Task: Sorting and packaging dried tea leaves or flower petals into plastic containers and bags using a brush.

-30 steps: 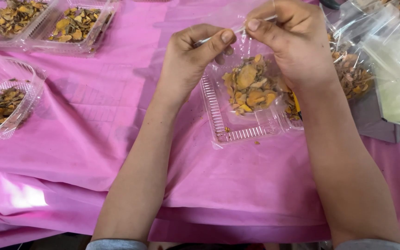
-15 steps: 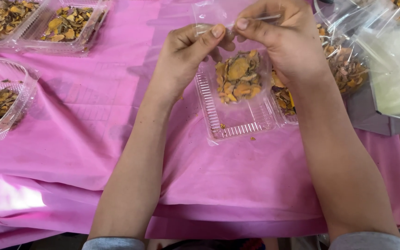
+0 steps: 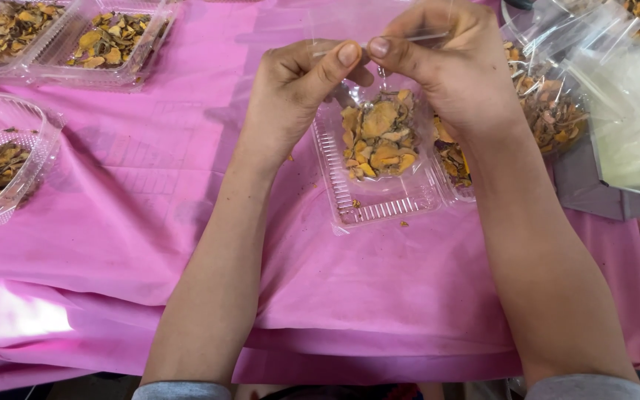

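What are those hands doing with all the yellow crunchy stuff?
A person's left hand and right hand pinch the thin edge of a clear plastic lid above an open clear tray. The tray holds yellow-orange dried slices and sits on a pink cloth. More filled clear trays sit around it.

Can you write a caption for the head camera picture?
Both hands pinch a clear lid above a tray of dried orange slices.

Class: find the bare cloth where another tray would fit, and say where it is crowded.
Bare pink cloth lies between the round container, the left forearm and the near edge, and between both forearms below the open tray. The right side, by the bags, is crowded.
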